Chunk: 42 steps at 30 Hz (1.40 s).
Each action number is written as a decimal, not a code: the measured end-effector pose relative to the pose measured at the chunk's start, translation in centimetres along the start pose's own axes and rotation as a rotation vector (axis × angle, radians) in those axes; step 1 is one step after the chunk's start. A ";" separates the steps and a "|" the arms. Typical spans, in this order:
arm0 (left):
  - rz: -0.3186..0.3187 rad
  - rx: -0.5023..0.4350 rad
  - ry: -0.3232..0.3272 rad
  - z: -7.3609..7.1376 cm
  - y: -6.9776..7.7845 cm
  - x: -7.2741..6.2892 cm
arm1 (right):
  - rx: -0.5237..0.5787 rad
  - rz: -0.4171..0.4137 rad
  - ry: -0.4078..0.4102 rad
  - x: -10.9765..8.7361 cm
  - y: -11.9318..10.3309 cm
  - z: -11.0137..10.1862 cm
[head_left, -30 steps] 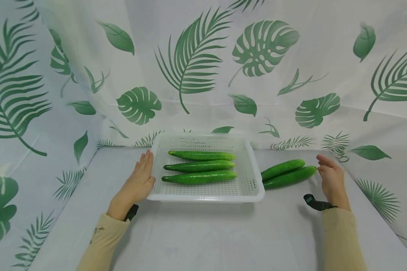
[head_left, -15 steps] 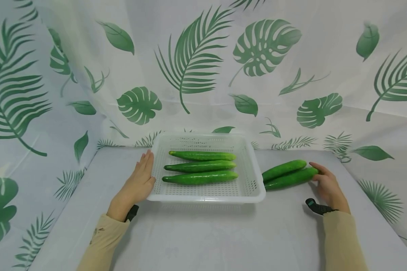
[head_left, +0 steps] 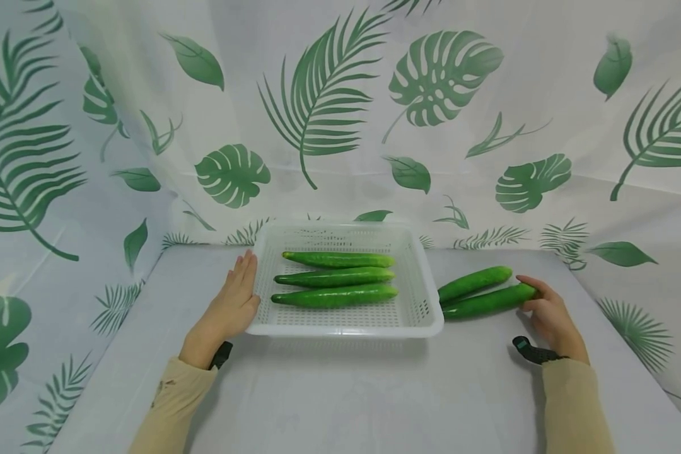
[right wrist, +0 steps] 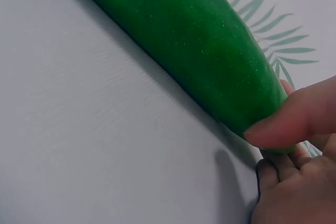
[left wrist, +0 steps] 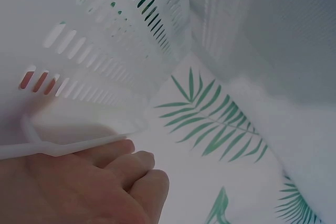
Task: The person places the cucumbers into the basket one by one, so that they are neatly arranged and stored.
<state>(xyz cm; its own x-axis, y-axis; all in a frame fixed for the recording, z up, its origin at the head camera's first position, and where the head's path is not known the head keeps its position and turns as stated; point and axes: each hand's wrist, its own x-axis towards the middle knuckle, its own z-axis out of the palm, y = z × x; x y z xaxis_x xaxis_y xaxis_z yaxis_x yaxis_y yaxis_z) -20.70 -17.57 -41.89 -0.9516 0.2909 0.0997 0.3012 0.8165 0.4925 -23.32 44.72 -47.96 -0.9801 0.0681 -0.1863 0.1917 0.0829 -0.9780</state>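
Observation:
A white perforated plastic basket (head_left: 346,331) stands on the table with three cucumbers (head_left: 335,296) lying side by side in it. My left hand (head_left: 235,299) lies against the basket's left side, fingers fairly straight; in the left wrist view the hand (left wrist: 105,187) is right at the basket's rim (left wrist: 58,148). To the right of the basket lie two more cucumbers, a rear one (head_left: 477,282) and a front one (head_left: 488,302), their left ends hidden behind its rim. My right hand (head_left: 552,315) pinches the front cucumber's right end, with the thumb (right wrist: 283,127) on top of the cucumber (right wrist: 194,45) in the right wrist view.
A pale cloth covers the table (head_left: 340,397). Behind it and at both sides hangs a white curtain (head_left: 340,202) printed with green leaves. Dark bands (head_left: 530,351) circle both wrists, below beige sleeves.
My right hand has come in from the right and taken hold of the front cucumber's end. That end has shifted slightly right, apart from the rear cucumber. The left hand stays in place.

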 end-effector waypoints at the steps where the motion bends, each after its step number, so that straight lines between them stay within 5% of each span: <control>1: -0.001 -0.002 -0.001 0.0 0.0 0.0 | -0.010 -0.003 -0.005 -0.1 0.1 0.0; 9: -0.013 -0.008 -0.009 0.0 0.0 0.3 | -0.129 -0.062 -0.036 -1.9 0.7 -0.4; 24: -0.004 -0.011 -0.001 0.3 0.2 0.1 | -0.168 -0.109 -0.101 -4.6 1.3 -1.8; 33: -0.010 -0.019 -0.012 0.1 0.1 0.1 | -0.101 -0.123 -0.110 -4.5 1.6 -2.4; 42: -0.005 -0.017 -0.010 0.0 0.0 0.1 | 0.121 -0.189 -0.192 -4.7 2.0 -2.8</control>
<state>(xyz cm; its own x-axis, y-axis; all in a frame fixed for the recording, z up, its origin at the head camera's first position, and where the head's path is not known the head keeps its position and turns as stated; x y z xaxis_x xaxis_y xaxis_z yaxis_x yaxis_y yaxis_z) -20.76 -17.55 -41.86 -0.9523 0.2920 0.0887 0.2955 0.8096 0.5072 -18.14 47.30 -48.80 -0.9918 -0.1276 -0.0031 0.0088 -0.0442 -0.9990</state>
